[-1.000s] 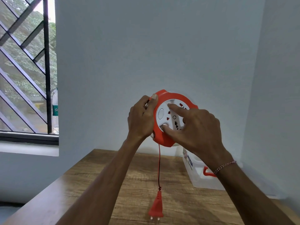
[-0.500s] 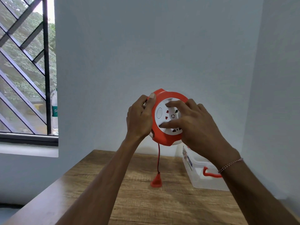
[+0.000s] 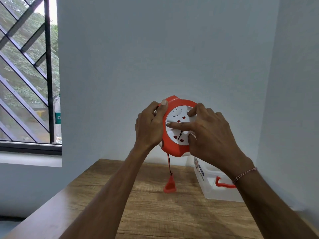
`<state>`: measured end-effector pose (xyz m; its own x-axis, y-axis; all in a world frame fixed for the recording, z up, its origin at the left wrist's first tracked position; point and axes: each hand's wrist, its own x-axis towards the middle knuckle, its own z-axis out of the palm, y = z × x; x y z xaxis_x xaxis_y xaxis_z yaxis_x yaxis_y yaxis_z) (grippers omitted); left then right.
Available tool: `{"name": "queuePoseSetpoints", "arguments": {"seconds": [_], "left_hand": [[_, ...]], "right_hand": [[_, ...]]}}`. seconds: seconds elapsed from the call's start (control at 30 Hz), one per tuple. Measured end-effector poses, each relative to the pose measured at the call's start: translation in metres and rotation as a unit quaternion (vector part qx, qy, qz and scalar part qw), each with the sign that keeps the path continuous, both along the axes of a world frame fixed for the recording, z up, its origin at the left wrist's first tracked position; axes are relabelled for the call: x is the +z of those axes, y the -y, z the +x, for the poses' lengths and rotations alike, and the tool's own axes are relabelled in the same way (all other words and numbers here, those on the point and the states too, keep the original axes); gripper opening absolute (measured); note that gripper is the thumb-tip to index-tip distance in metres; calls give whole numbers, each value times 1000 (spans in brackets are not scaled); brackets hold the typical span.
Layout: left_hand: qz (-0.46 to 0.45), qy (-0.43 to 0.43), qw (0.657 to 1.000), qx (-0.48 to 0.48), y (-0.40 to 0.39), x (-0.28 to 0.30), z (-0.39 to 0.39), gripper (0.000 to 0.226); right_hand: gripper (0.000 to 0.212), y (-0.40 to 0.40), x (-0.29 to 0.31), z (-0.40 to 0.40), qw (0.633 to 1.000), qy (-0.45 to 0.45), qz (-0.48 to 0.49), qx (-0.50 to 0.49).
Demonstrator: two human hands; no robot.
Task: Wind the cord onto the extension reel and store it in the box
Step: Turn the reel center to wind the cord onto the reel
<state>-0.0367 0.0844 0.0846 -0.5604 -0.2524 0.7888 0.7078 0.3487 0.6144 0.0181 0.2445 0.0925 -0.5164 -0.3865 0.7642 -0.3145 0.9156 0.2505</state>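
The extension reel [image 3: 177, 126], orange with a white socket face, is held up in the air in the middle of the frame, above the counter [image 3: 155, 213]. The left hand [image 3: 150, 125] is closed around its left rim. The right hand [image 3: 210, 133] lies on the white face with fingers spread, a fingertip pressed across the centre, as if to turn it.

I judge the winding nearly finished: only a short piece of cord [image 3: 169, 164] hangs under the reel, and the plug [image 3: 170, 185] hangs near the counter; I cannot tell if it touches. The storing is not yet done. The clear box [image 3: 214, 190] with the orange handle stands at the lower right, partly hidden behind the right wrist.

The sticker on the box is too small to read. On the bottle [image 3: 57, 118] at the window, only the letter "S" shows on a green label.
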Motion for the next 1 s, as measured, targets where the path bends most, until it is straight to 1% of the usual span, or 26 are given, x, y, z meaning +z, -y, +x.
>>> {"name": "queuePoseSetpoints", "arguments": {"seconds": [0.07,0.13,0.27,0.43,0.7,1.0], "left_hand": [[4,-3,1000,-3,1,-1,-1,49],[5,-6,1000,0,1,-1,-2,56],[7,-2,1000,-4,0,-2,-2,47],[1,-12,1000,-2,1,-2,-3,41],[-1,-11,1000,0,0,-3,-8,42],[-14,-10,1000,18,-2,-3,-5,39]], "right_hand": [[65,-2,-1,-2,1000,3,-4,4],[61,-2,-2,-3,1000,1,-20,11],[55,-3,-3,-4,998,-4,-57,24],[59,-4,-5,-8,994,-16,-101,42],[59,-4,-7,-13,990,-11,-135,41],[63,3,-13,-11,972,-48,-209,97]]}}
